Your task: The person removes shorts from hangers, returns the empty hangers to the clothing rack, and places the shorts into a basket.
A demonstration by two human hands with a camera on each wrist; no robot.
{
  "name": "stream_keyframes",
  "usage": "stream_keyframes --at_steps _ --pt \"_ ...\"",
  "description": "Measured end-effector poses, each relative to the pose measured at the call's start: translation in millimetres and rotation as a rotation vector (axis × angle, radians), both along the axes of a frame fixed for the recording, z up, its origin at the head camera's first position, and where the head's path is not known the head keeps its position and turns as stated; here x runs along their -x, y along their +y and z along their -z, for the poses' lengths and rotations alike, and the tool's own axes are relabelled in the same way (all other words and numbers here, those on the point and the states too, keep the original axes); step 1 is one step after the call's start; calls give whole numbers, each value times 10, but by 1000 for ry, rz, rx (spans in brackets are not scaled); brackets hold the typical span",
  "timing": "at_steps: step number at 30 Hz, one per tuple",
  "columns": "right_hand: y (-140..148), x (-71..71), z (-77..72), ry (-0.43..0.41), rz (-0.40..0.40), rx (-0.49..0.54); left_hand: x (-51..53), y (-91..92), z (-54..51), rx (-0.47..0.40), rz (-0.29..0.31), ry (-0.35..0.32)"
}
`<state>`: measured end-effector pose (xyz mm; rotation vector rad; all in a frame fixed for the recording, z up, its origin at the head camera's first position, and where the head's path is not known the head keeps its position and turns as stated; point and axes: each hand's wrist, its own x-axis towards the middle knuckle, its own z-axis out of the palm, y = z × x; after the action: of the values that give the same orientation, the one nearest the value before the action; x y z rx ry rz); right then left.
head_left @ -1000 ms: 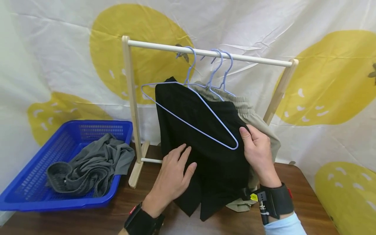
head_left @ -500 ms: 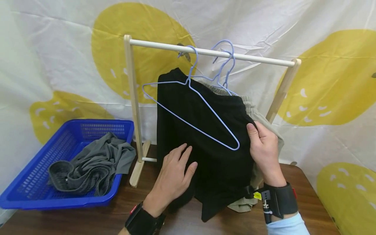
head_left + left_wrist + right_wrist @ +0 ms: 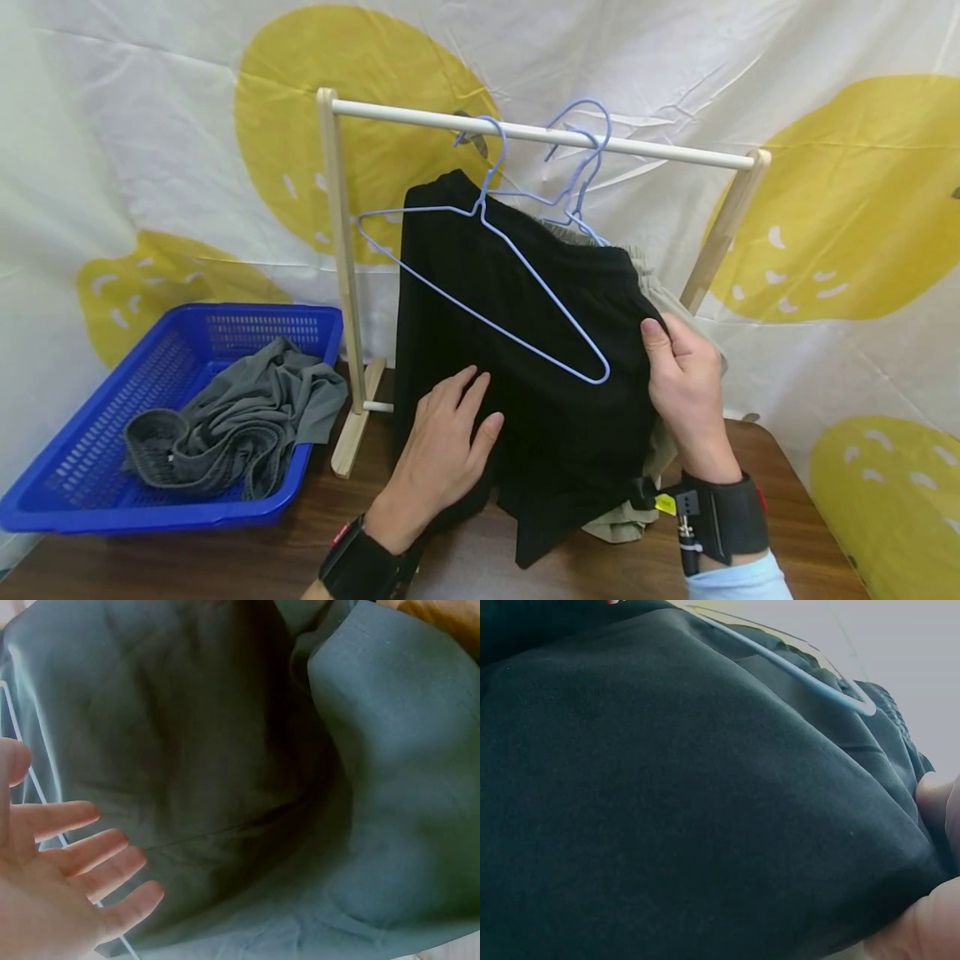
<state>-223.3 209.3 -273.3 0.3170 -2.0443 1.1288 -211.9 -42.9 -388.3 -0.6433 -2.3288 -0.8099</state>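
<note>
A: State of the right hand (image 3: 684, 392)?
B: Clamped. Thumb on the near face of the black garment (image 3: 558, 417), cloth pinched at its right edge, just under the waistband.
A: Left hand (image 3: 442, 437)?
B: Fingers straight and apart, thumb out to the right, back of hand up. It's on the near side of the same cloth, lower middle. Touching or just short of it, can't tell.
A: Where's the garment exactly?
B: Under the rack's white rail (image 3: 420, 119), centre, upper left corner peaked, waistband sloping down to the right. Front hanger (image 3: 480, 208), blue wire, hooked on the rail, lies across its near face, tilted low to the right.
A: Behind that?
B: Two more blue hooks right of the front one. One hook (image 3: 600, 117) arches well above the rail; can't tell if it bears on it. Pale garment (image 3: 654, 287) on the far side, showing along the right and at the bottom.
A: Left side?
B: Blue basket (image 3: 142, 522) on the brown table (image 3: 757, 500), grey garment (image 3: 247, 425) bunched inside, part draped over the right rim.
</note>
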Motion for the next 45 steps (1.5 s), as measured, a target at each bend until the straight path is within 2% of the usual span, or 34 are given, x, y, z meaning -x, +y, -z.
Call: stream_keyframes --at_steps 5,12,21,39,45 --pt "41 -9 58 -21 3 10 -2 -12 -9 0 -3 2" --pt "77 -30 141 -1 27 -14 2 -24 -4 -1 -7 3" --pt "124 -89 272 -66 22 14 15 -34 -2 -13 -12 10" --pt "172 -210 588 -109 51 22 18 -54 -8 -25 -27 32" --pt "175 -229 651 -86 50 12 25 -65 -15 -37 -26 44"
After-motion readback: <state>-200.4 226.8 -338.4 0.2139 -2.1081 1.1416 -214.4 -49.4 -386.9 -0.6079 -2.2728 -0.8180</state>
